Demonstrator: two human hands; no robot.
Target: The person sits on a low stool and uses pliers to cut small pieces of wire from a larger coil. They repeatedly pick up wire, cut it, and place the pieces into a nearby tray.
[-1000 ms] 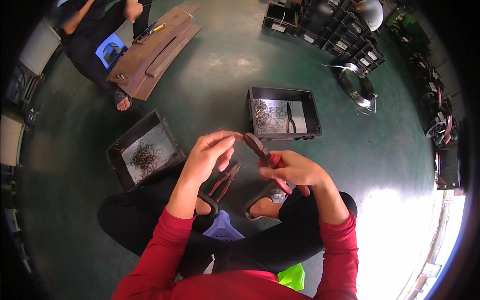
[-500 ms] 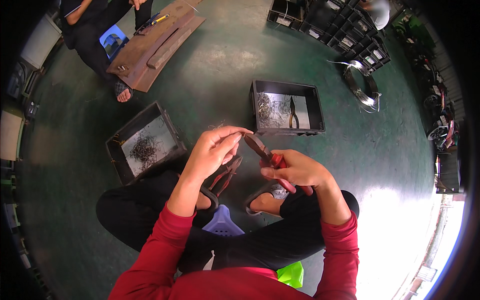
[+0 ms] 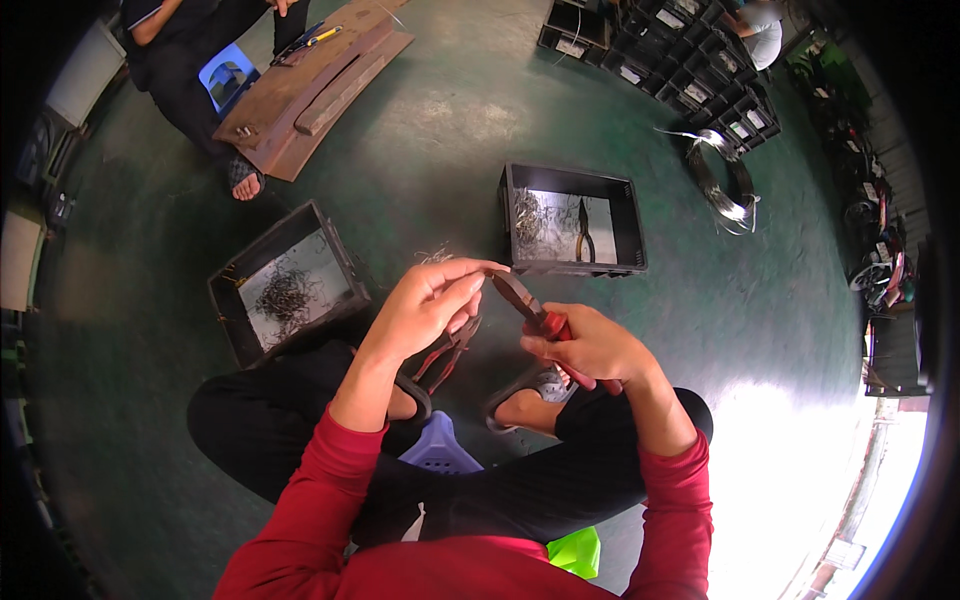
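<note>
My right hand is wrapped round the red handles of a pair of pliers, whose dark jaws point up and left. Thumb and forefinger of my left hand pinch at the jaw tips; whatever lies between them is too thin to make out. Below my left hand, a second pair of red-handled pliers lies near my feet. Just beyond that hand are some thin wire bits.
A black crate ahead holds wire pieces and another pair of pliers. The left crate holds a wire pile. Wire coil and stacked crates stand far right. A seated person is beside a wooden board.
The pliers' handles have drawn closer together in my right hand. My left hand keeps its pinch at the jaw tips. At the far right, a person by the crates has shifted.
</note>
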